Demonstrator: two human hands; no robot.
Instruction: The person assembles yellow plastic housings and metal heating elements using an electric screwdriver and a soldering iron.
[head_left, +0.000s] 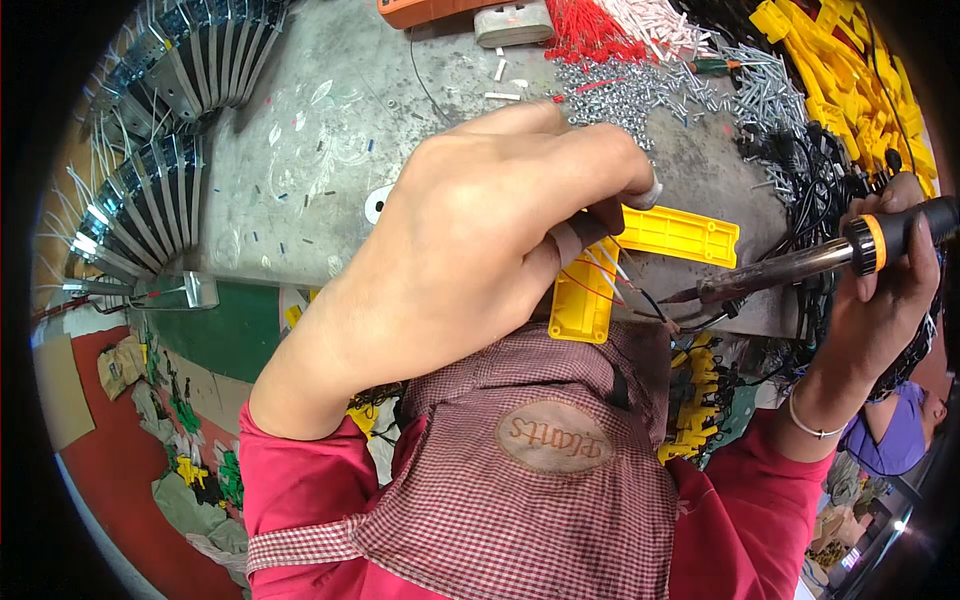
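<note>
Yellow casing seemingly pinched beneath left hand, soldering iron in right, screws beyond

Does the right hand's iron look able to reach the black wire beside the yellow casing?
Probably yes: the right hand holds the soldering iron with its tip beside that black wire, and nothing visible in between.

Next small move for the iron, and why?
Probably settle the soldering iron tip on the dark wire, keeping it clear of the yellow casing pieces. The right hand holds the iron with its tip close to that wire, while the left hand is at the casing pieces. Whether tip and wire already touch, I can't tell.
</note>
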